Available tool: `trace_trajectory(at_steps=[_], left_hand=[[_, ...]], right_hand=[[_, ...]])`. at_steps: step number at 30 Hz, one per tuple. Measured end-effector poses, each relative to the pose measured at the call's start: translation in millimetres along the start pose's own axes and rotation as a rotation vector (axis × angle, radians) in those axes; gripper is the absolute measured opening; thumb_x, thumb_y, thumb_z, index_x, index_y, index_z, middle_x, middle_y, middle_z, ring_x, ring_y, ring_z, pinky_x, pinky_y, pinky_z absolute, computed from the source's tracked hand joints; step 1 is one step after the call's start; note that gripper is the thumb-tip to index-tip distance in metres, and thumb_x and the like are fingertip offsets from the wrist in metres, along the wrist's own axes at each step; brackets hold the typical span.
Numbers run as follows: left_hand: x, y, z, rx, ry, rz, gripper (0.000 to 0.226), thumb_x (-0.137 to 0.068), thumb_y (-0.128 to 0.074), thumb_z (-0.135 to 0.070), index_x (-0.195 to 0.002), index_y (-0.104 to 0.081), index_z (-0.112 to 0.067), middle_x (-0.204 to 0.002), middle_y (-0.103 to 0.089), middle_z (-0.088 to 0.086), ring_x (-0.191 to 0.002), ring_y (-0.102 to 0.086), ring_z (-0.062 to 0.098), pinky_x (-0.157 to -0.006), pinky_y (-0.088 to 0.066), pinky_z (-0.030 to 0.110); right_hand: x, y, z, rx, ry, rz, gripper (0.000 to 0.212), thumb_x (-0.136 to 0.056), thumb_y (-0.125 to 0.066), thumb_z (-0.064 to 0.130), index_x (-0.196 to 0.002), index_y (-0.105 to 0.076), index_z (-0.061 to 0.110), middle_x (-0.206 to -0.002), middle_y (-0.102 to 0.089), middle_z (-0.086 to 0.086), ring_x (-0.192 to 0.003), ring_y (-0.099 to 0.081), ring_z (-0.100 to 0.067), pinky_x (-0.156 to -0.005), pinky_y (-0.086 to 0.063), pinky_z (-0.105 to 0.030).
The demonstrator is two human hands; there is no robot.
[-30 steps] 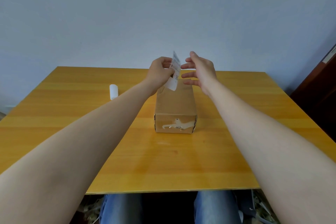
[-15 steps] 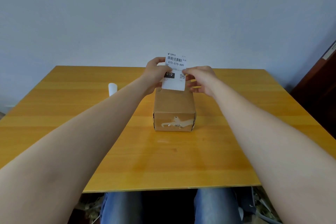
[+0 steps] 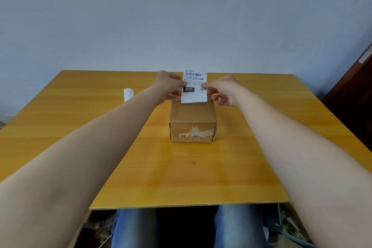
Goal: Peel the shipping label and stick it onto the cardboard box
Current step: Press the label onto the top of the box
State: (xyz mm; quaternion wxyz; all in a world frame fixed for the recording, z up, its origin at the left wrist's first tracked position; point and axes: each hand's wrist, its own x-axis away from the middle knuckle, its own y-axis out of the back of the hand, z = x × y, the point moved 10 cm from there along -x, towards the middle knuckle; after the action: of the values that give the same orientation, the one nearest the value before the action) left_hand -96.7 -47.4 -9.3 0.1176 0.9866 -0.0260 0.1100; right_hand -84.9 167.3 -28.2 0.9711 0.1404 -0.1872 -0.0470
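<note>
Your left hand [image 3: 169,84] pinches the shipping label's [image 3: 194,86] left edge, and your right hand [image 3: 225,91], open a second ago, now pinches its right edge. The label has turned print-side toward you at frame centre, above the cardboard box [image 3: 192,121] on the worktop [image 3: 100,127]; peeling looks ready to start.

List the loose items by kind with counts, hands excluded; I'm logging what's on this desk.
Brown cardboard box: 1
White printed shipping label, held above the box in both hands: 1
White paper roll: 1
Total: 3
</note>
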Motion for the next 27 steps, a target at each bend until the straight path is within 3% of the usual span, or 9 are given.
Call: trace_trajectory(at_steps=[4, 7, 14, 18, 27], left_hand=[[-1.1, 2.1, 7.8, -0.050, 0.029, -0.021, 0.051, -0.090, -0.080, -0.013, -0.134, -0.054, -0.009, -0.102, -0.075, 0.011, -0.081, -0.074, 0.019, -0.062, -0.063, 0.028], [-1.9, 3.1, 10.7, -0.081, 0.033, -0.050, 0.061, -0.088, -0.082, -0.016, -0.139, -0.050, -0.010, -0.114, -0.072, 0.013, -0.097, -0.074, 0.022, -0.061, -0.061, 0.026], [-3.5, 4.4, 16.1, -0.124, 0.039, -0.061, 0.060, -0.085, -0.086, -0.016, -0.134, -0.052, -0.008, -0.111, -0.072, 0.015, -0.071, -0.069, 0.013, -0.050, -0.059, 0.022], [-4.3, 2.2, 19.0, -0.144, 0.043, -0.032, 0.055, -0.086, -0.085, -0.016, -0.130, -0.054, -0.006, -0.090, -0.075, 0.010, -0.060, -0.071, 0.010, -0.050, -0.057, 0.023], [-4.6, 4.5, 22.1, -0.231, 0.064, -0.051, 0.049, -0.083, -0.087, -0.020, -0.123, -0.061, -0.007, -0.081, -0.069, 0.006, -0.059, -0.061, 0.011, -0.053, -0.051, 0.027]], right_hand=[[-1.5, -6.6, -6.3, 0.024, -0.033, 0.028, 0.021, -0.088, -0.084, 0.023, -0.101, -0.075, 0.010, -0.071, -0.073, -0.001, -0.046, -0.053, -0.011, -0.041, -0.039, -0.018], [-3.8, -9.6, -7.8, 0.034, -0.047, 0.039, 0.025, -0.089, -0.083, 0.025, -0.106, -0.075, 0.010, -0.078, -0.075, -0.005, -0.045, -0.056, -0.012, -0.041, -0.044, -0.019], [-3.9, -7.9, -10.6, 0.086, -0.061, 0.044, 0.026, -0.089, -0.085, 0.024, -0.105, -0.073, 0.008, -0.076, -0.073, -0.006, -0.044, -0.059, -0.013, -0.040, -0.050, -0.020], [-4.0, -7.4, -11.5, 0.118, -0.054, 0.035, 0.026, -0.087, -0.086, 0.022, -0.101, -0.071, 0.007, -0.074, -0.069, -0.006, -0.047, -0.057, -0.015, -0.040, -0.049, -0.020], [-5.2, -5.4, -15.4, 0.131, -0.052, 0.013, 0.027, -0.088, -0.086, 0.021, -0.096, -0.064, 0.008, -0.069, -0.057, -0.006, -0.048, -0.053, -0.017, -0.037, -0.047, -0.019]])
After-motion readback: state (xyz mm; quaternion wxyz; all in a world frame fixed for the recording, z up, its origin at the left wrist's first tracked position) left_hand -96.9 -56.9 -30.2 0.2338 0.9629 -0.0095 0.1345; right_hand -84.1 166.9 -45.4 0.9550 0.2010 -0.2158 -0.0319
